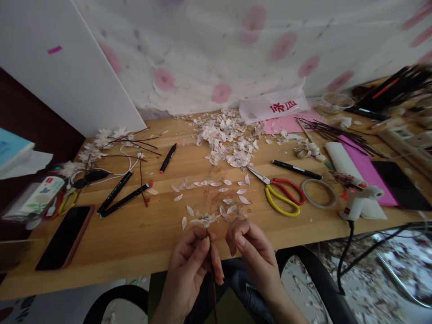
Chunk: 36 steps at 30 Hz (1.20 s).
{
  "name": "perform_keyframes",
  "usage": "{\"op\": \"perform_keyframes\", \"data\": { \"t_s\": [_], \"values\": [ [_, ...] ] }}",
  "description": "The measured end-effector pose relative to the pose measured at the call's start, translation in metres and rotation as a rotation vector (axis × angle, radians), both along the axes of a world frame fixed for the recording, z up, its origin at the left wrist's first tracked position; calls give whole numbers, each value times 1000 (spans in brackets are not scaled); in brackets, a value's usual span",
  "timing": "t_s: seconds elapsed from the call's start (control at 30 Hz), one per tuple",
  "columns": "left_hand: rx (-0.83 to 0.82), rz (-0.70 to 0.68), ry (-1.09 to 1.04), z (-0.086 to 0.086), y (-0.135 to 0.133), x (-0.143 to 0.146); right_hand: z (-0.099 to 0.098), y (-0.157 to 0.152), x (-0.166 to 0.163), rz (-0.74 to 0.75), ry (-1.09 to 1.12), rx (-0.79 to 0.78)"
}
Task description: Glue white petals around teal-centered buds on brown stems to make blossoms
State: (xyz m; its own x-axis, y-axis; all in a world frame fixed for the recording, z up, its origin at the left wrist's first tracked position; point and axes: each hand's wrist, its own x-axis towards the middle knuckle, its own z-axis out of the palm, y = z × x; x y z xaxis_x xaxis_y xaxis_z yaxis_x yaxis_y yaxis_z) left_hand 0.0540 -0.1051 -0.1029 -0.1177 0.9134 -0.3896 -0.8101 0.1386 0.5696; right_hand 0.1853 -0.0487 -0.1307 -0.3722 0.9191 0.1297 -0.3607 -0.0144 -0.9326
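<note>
Pink-flowered sheeting (202,49) backs the wooden table (141,245). On my remote feed, the left hand (191,261) pinches a brown stem (213,292) just below pale petals (205,220), at the table's near edge; the right hand (254,247) curls nearby, whether gripping anything I cannot tell.

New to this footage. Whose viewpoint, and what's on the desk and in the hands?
There's no robot: this single picture comes from a camera on a person's head, looking forward and down at their own bare hands. The left hand pinches a thin brown stem, with pale petals at its tip. The right hand is beside it, fingers curled; I can't tell if it holds anything. On the wooden desk lie a petal pile, scissors, a tape roll, a glue gun and a phone at far left.
</note>
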Motion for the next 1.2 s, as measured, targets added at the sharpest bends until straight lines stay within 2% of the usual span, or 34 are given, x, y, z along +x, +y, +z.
{"op": "perform_keyframes", "data": {
  "t_s": [0.33, 0.53, 0.67, 0.83, 1.03, 1.2],
  "values": [
    [25, 20, -12, -9, -5, -1, -4, -4, -6, -21, 69, -104],
    [18, 5, -15, -8, -3, -1, -6, -1, -6, -23, 128, -159],
    [23, 6, 2, -10, -4, -1, -2, 5, -8, 47, 202, -203],
    [28, 13, 5, -12, -3, -2, -1, 6, -9, 196, 407, -360],
    [17, 4, 10, -7, 0, -3, -6, 5, -10, 205, 422, -395],
    [5, 2, 28, -8, -2, -4, 0, 7, -13, 223, 471, -412]
  ]
}}
